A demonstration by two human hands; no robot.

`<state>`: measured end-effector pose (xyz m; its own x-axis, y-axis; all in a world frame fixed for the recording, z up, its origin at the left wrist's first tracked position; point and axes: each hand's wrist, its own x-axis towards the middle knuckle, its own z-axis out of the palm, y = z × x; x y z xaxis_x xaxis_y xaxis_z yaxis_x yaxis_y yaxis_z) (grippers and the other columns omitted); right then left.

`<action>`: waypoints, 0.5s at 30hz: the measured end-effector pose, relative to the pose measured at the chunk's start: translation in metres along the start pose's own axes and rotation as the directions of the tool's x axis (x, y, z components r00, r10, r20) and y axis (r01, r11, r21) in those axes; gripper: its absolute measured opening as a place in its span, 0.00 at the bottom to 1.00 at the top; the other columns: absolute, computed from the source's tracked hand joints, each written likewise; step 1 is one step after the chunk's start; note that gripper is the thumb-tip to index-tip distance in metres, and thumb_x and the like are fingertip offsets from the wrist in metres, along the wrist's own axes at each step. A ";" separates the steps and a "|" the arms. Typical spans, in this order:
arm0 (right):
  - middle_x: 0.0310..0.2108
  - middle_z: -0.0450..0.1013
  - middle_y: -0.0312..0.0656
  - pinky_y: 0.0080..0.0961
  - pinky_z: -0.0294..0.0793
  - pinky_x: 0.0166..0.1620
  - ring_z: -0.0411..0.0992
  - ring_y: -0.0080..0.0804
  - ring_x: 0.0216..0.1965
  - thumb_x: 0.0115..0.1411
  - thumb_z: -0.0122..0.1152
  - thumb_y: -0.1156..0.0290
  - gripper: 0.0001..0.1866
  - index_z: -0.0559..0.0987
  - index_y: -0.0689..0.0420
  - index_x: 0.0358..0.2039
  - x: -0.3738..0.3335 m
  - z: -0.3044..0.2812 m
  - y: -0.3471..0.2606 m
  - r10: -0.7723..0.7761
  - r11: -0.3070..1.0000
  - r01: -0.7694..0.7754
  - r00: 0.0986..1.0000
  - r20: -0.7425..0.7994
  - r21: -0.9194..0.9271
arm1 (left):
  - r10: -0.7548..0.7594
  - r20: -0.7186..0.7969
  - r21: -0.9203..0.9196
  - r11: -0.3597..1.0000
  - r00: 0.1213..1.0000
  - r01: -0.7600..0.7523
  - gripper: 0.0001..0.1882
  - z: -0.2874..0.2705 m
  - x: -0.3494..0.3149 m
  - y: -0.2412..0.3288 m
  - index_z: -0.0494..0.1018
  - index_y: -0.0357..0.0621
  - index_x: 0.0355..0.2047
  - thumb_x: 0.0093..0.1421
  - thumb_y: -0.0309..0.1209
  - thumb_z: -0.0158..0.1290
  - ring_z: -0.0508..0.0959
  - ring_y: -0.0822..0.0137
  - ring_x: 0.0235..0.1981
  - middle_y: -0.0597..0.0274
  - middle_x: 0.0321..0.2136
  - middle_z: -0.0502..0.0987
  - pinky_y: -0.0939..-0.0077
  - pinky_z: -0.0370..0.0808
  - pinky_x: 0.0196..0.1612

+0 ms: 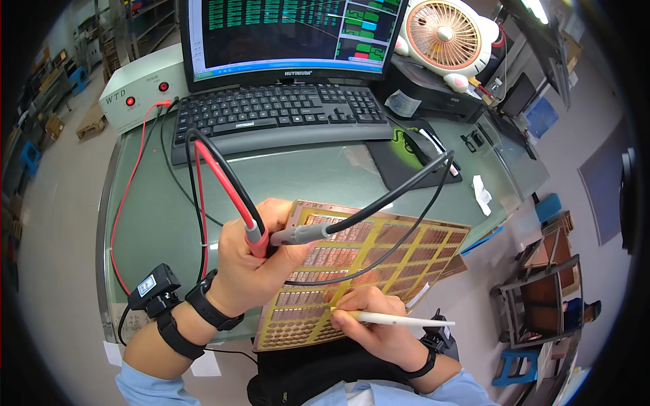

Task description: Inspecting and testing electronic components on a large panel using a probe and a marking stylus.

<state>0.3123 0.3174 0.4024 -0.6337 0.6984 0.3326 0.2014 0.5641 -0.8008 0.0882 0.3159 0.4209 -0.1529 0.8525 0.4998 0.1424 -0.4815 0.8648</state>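
My left hand [254, 260] grips two test probes, one red [256, 238] and one grey-black [301, 234], with their red and black leads [217, 169] arching up over the desk. The probe tips rest on a yellow circuit panel [399, 247] patterned with copper-coloured blocks, which lies tilted across the desk's near edge. My right hand [376, 325] holds a white pen [399, 319] against the panel's lower part, with its fingers pressing on the panel. Both wrists carry black bands.
A black keyboard [277, 111] and a monitor [291, 34] stand at the back of the green desk [298, 172]. A grey tester box [139, 91] sits at the back left, a mouse on a pad [423, 145] and a small fan [447, 37] at the right.
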 end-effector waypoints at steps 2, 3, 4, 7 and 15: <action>0.26 0.77 0.42 0.22 0.74 0.26 0.77 0.30 0.23 0.58 0.65 0.72 0.09 0.72 0.60 0.31 -0.004 0.003 0.003 0.061 0.997 -0.061 0.998 -0.001 0.038 | -0.013 -0.010 -0.042 0.999 1.000 0.012 0.08 0.004 0.001 -0.001 0.75 0.36 0.37 0.57 0.24 0.59 0.72 0.75 0.28 0.63 0.30 0.76 0.81 0.68 0.31; 0.25 0.77 0.41 0.22 0.75 0.27 0.77 0.29 0.23 0.59 0.64 0.72 0.09 0.72 0.60 0.31 -0.005 0.005 0.004 0.102 0.986 -0.096 0.994 -0.034 0.137 | -0.026 -0.022 -0.081 0.996 0.999 0.024 0.08 0.005 0.001 -0.001 0.75 0.36 0.36 0.57 0.24 0.59 0.73 0.75 0.28 0.63 0.30 0.76 0.81 0.68 0.31; 0.24 0.77 0.41 0.22 0.75 0.27 0.77 0.27 0.23 0.60 0.64 0.72 0.09 0.72 0.60 0.31 -0.006 0.006 0.006 0.146 0.964 -0.127 0.987 -0.063 0.235 | -0.028 -0.020 -0.080 0.996 0.999 0.026 0.08 0.005 0.001 -0.001 0.75 0.36 0.36 0.57 0.24 0.59 0.73 0.75 0.28 0.63 0.30 0.76 0.81 0.68 0.31; 0.29 0.77 0.46 0.22 0.81 0.33 0.78 0.26 0.28 0.63 0.57 0.76 0.06 0.69 0.63 0.34 -0.008 0.002 0.007 0.117 0.948 -0.108 0.993 -0.015 0.299 | -0.070 -0.011 -0.087 0.994 0.997 0.069 0.08 0.004 0.000 0.000 0.75 0.35 0.36 0.57 0.23 0.59 0.72 0.75 0.28 0.63 0.31 0.76 0.80 0.69 0.32; 0.28 0.77 0.45 0.21 0.78 0.31 0.77 0.25 0.28 0.64 0.57 0.74 0.07 0.69 0.62 0.33 -0.005 -0.002 0.006 0.063 0.985 -0.064 0.998 0.014 0.162 | -0.020 -0.018 -0.047 0.999 1.000 0.019 0.06 0.004 0.000 0.000 0.75 0.35 0.35 0.57 0.23 0.59 0.72 0.76 0.29 0.63 0.31 0.76 0.81 0.68 0.32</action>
<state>0.3182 0.3186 0.3967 -0.6302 0.7262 0.2747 0.1180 0.4393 -0.8905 0.0917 0.3168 0.4204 -0.1729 0.8582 0.4832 0.0931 -0.4742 0.8755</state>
